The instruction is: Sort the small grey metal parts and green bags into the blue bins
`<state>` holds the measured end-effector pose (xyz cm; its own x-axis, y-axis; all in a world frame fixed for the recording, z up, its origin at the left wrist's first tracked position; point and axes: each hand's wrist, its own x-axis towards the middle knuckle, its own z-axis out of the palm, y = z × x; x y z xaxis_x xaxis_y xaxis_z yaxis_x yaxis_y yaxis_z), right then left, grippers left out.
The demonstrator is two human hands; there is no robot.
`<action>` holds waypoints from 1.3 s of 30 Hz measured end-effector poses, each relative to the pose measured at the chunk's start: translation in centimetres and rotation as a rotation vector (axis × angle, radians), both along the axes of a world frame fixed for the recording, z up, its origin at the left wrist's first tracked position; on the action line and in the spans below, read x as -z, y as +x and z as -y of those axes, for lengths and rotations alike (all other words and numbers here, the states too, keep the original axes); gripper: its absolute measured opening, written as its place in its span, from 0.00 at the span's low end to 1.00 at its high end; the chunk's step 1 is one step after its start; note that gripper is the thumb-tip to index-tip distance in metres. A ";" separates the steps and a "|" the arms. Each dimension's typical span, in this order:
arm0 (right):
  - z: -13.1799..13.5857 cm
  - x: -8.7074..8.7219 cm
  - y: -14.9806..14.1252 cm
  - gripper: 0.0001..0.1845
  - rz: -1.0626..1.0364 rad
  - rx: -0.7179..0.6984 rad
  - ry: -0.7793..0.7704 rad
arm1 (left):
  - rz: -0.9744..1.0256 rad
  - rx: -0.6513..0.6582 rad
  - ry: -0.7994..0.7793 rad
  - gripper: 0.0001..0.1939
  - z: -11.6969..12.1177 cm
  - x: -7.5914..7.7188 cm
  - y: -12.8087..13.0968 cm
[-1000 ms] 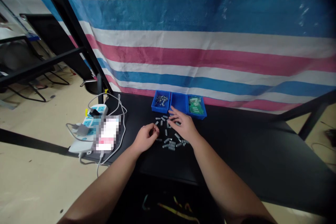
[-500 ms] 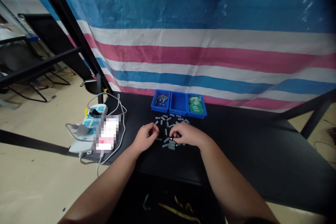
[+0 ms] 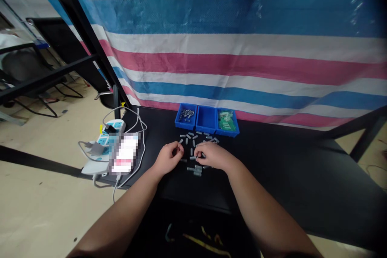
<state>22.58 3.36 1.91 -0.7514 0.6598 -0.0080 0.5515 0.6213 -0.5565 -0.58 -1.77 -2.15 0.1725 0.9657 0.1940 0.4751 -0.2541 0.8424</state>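
Note:
Several small grey metallic cylinders lie scattered on the black table, with a short row of them near my right hand. My right hand is closed just above them, thumb and fingertips pinched against a small grey cylinder. My left hand rests at the left edge of the scatter, its fingers curled and the thumb pressed to the fingertips. What it holds, if anything, is hidden. More grey cylinders lie between and beyond the two hands.
Three blue bins stand behind the cylinders: the left bin holds small shiny metal parts, the middle bin shows its bare floor, the right bin holds a green-tinted bag. At left lie a power strip, cables and a phone.
My right hand has shifted slightly left; a cylinder beside its fingertips now lies more level and farther from the row. My left hand stays nearly in place. The view has moved slightly.

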 end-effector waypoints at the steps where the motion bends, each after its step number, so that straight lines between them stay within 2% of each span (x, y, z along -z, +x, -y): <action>1: 0.0 -0.1 0.1 0.04 -0.010 0.012 0.007 | 0.002 0.000 0.000 0.06 0.0 0.0 0.0; 6: -0.3 -0.4 0.3 0.06 -0.069 0.087 0.056 | 0.004 0.001 0.003 0.06 0.1 -0.1 0.0; 10: -0.4 -0.6 0.2 0.06 -0.135 0.147 0.024 | 0.007 -0.009 0.010 0.06 0.1 -0.3 0.0; 17: -0.3 0.9 0.3 0.08 -0.246 0.157 -0.360 | -0.008 -0.001 0.011 0.07 0.1 -0.4 0.0; 20: -0.5 1.5 0.0 0.10 -0.277 0.131 -0.447 | -0.018 0.004 0.010 0.06 0.1 -0.3 0.0; 22: -0.8 1.7 -0.5 0.12 -0.411 0.188 -0.449 | -0.021 0.007 0.012 0.06 0.0 -0.2 0.0; 23: -1.0 1.7 -0.9 0.14 -0.516 0.231 -0.430 | -0.023 0.007 0.014 0.06 0.0 -0.2 -0.1; 25: -1.4 1.8 -1.7 0.25 -0.725 0.297 -0.378 | -0.026 0.005 0.016 0.06 0.0 -0.2 -0.1; 27: -1.7 1.8 -2.1 0.36 -0.815 0.303 -0.308 | -0.025 0.008 0.015 0.06 0.0 -0.2 -0.1; 29: -1.7 1.8 -2.1 0.37 -0.766 0.299 -0.203 | -0.018 0.007 0.013 0.06 0.0 -0.2 -0.1; 33: -1.1 1.0 -0.9 0.16 -0.404 0.214 0.017 | -0.014 0.014 0.006 0.06 0.0 -0.4 0.0; 35: -0.9 0.5 -0.4 0.09 -0.248 0.152 0.058 | -0.015 0.014 0.007 0.07 0.1 -0.4 0.0; 39: -0.8 -0.3 0.4 0.08 -0.093 0.103 0.074 | 0.000 0.009 0.010 0.07 0.1 -0.4 0.0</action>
